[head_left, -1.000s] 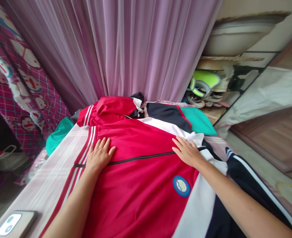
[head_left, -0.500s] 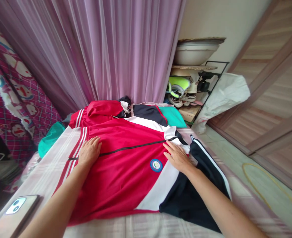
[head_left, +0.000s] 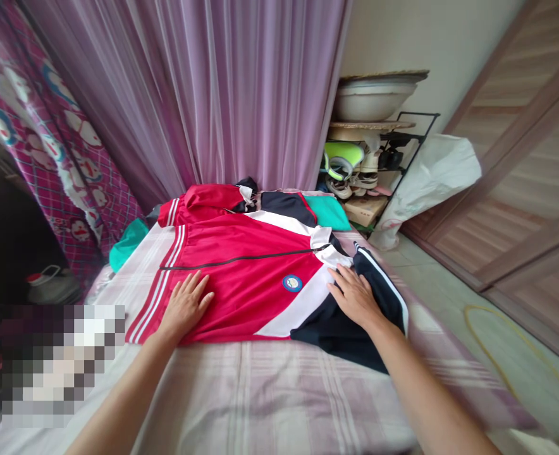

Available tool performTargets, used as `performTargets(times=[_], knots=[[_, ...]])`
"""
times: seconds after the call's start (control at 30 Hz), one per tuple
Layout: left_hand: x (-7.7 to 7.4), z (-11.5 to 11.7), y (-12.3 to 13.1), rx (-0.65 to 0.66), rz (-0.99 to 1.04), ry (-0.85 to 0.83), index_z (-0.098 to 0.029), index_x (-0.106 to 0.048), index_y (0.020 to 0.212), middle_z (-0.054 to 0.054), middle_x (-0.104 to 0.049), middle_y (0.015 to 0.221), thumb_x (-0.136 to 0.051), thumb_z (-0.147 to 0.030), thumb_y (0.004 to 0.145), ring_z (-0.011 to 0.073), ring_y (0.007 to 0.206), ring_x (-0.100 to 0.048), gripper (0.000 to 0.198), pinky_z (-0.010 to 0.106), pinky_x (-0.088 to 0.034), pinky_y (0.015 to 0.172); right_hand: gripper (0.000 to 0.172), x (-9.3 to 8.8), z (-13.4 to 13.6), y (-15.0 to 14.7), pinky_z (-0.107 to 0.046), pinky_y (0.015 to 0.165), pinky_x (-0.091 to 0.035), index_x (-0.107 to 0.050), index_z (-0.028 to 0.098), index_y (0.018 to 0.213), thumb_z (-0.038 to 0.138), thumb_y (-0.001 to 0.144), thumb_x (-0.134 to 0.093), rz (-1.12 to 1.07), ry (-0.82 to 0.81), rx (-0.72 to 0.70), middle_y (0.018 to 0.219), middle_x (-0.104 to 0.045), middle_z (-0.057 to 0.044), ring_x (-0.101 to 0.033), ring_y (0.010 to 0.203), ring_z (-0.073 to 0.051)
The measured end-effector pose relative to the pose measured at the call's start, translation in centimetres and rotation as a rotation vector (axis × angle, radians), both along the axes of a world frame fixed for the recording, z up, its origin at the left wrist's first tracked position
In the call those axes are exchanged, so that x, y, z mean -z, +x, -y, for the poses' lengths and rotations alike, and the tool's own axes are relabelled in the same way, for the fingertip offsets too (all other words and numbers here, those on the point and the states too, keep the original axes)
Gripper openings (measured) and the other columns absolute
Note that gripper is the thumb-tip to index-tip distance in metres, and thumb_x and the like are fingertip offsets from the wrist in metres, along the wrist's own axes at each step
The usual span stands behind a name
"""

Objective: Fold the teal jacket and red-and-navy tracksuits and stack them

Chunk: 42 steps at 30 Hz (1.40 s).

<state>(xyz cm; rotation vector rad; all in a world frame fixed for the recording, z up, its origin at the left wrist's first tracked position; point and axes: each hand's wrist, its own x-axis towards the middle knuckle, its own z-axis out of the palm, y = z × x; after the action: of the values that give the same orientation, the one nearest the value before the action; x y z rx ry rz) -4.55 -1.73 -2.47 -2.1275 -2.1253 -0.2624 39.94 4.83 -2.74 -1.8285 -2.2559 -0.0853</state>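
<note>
A red, white and navy zip-up jacket (head_left: 241, 287) lies spread flat on a plaid bedsheet (head_left: 260, 398), its striped hem to the left and its white collar to the right. My left hand (head_left: 187, 306) rests flat on the red cloth near the hem, fingers spread, below the black zipper. Over the white and navy shoulder, just below the collar, lies my right hand (head_left: 354, 294), fingers outstretched. A round blue badge (head_left: 292, 283) shows on the chest between the hands. Neither hand grips the cloth.
Behind the jacket lie a bunched red garment (head_left: 208, 199) and a teal cloth (head_left: 327, 212). Purple curtains (head_left: 260, 95) hang beyond the bed. On the right stand a shoe rack (head_left: 412, 148) and a white bag (head_left: 443, 177). A pixelated patch covers the lower left.
My left hand has shifted off the zipper line onto the red cloth below it. The right hand has moved from the collar onto the shoulder. The view has shifted too.
</note>
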Motion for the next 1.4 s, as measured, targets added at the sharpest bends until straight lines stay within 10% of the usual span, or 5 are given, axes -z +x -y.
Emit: performTargets(times=[0.23, 0.57, 0.83, 1.4], knots=[[-0.3, 1.3, 0.2, -0.036, 0.103, 0.061, -0.020, -0.058, 0.135, 0.013, -0.052, 0.148, -0.042, -0.040, 0.095, 0.0284, 0.138, -0.046, 0.048, 0.049, -0.035, 0.115, 0.040, 1.0, 1.4, -0.2, -0.055, 0.108, -0.038, -0.068, 0.028, 0.124, 0.035, 0.094, -0.042, -0.114, 0.037, -0.062, 0.141, -0.060, -0.008, -0.050, 0.133, -0.029], [-3.9, 6.6, -0.2, 0.127, 0.320, -0.103, -0.024, -0.072, 0.084, 0.002, -0.074, 0.081, -0.045, -0.049, 0.093, 0.0181, 0.078, -0.069, 0.038, 0.029, -0.052, 0.074, 0.014, -4.1, 6.5, -9.1, -0.034, 0.092, -0.048, -0.076, 0.028, 0.093, 0.028, 0.082, -0.066, -0.304, -0.277, -0.743, 0.102, -0.075, -0.001, -0.064, 0.099, -0.019], [-3.2, 9.4, -5.7, 0.184, 0.294, -0.084, -0.022, -0.063, 0.122, 0.011, -0.072, 0.115, -0.063, -0.043, 0.081, 0.0257, 0.104, -0.068, 0.046, 0.038, -0.052, 0.093, 0.024, -3.5, 4.4, -9.8, -0.028, 0.068, -0.044, -0.070, 0.025, 0.093, 0.030, 0.090, -0.047, -0.339, -0.390, -0.456, 0.082, -0.072, -0.001, -0.065, 0.076, -0.019], [-3.9, 4.8, -7.8, -0.017, 0.472, 0.128, -0.023, -0.061, 0.088, -0.002, -0.069, 0.078, -0.049, -0.044, 0.087, 0.0149, 0.070, -0.063, 0.024, 0.024, -0.049, 0.066, 0.031, -2.0, 2.9, -10.0, -0.031, 0.075, -0.047, -0.073, 0.025, 0.091, 0.039, 0.085, -0.046, -0.445, -0.418, -0.317, 0.088, -0.076, -0.004, -0.068, 0.084, -0.022]])
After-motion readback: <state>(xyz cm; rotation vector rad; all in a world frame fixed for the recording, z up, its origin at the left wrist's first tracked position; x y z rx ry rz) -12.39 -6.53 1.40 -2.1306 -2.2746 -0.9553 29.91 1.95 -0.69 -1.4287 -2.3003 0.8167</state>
